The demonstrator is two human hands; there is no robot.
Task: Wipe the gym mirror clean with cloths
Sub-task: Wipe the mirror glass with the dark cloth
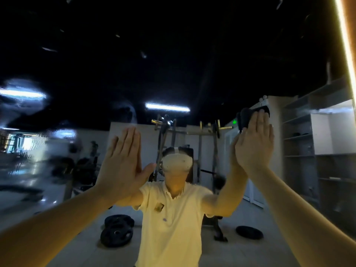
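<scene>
My flat right hand [254, 143] pins the black cloth [247, 115] to the mirror [173, 54] — smears [28, 106] lie left, past my open left hand [121, 162]

Black cloth [250, 115], pale yellow polo shirt [173, 224], white headset [176, 162], black weight plates [117, 231], amber light strip [344, 45]

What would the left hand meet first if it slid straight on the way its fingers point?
Only bare mirror, it seems: the left hand points upward along the glass, and the cloth lies off under the right hand.
</scene>
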